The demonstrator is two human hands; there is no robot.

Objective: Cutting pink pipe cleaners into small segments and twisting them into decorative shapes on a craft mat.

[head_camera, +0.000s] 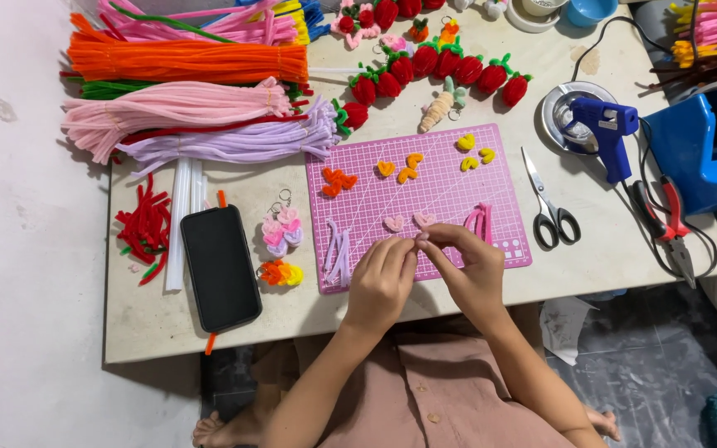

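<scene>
My left hand (382, 278) and my right hand (468, 265) meet fingertip to fingertip over the near edge of a pink cutting mat (441, 187). Between the fingertips they pinch a small pale piece, probably a pink pipe cleaner, mostly hidden by the fingers. Just beyond the fingers lie two small pink hearts (394, 222). Lilac pipe cleaner pieces (338, 249) lie left of my left hand, and bent pink pieces (480, 220) sit by my right hand. Orange hearts (338, 180) and yellow hearts (466, 143) rest farther up the mat.
Bundles of pipe cleaners (188, 62) fill the far left. A black phone (220, 267), white glue sticks (178, 232), fuzzy strawberries (425, 62), scissors (549, 207), a blue glue gun (607, 133), red-handled pliers (665, 220) and a blue box (699, 149) surround the mat.
</scene>
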